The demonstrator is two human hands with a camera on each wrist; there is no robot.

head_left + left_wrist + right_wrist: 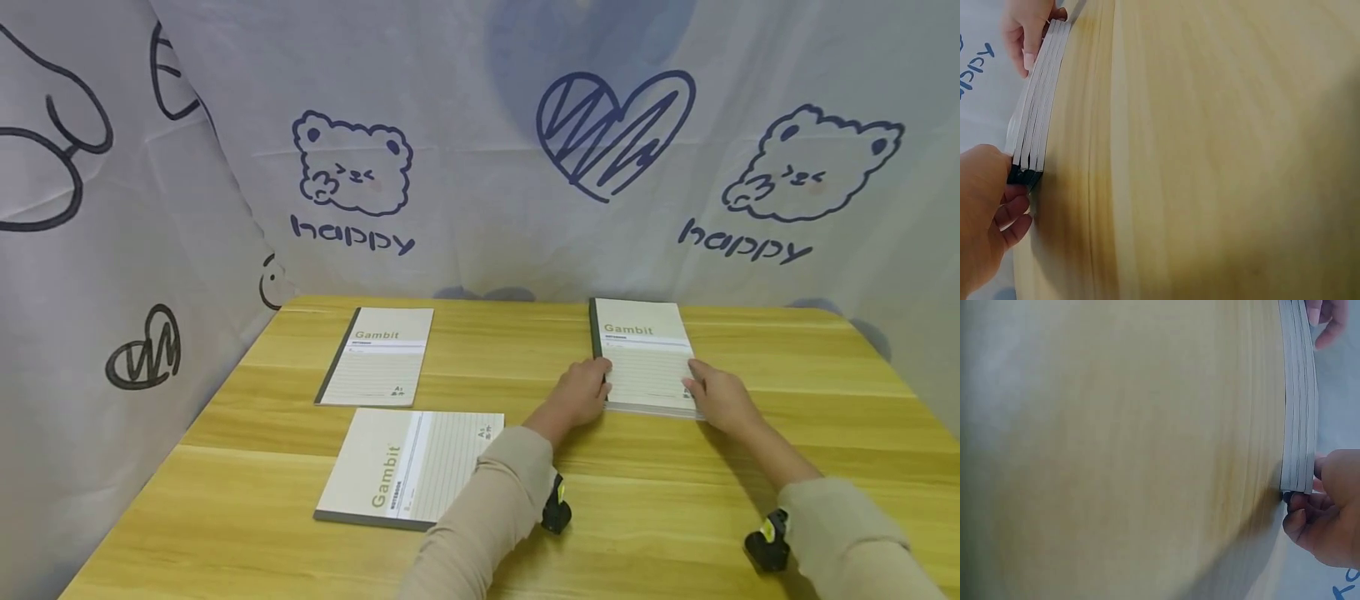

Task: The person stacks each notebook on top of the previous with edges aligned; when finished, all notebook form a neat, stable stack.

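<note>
A stack of several Gambit notebooks (645,358) lies at the back right of the table, spines to the left. My left hand (579,390) holds the stack by its dark spine side, near the front corner. On the opposite side, my right hand (723,398) grips the page edge with thumb and curled fingers. In the left wrist view the layered ends of the notebooks (1041,94) show beside the left hand (985,212). From the right wrist, the right hand (1329,512) is seen at the corner of the stack (1297,412).
One notebook (378,358) lies upright at the back left of the wooden table (247,492). A second notebook (405,462) lies sideways in front of it, partly covered by the left sleeve (487,517). A printed white cloth (465,192) hangs behind the table.
</note>
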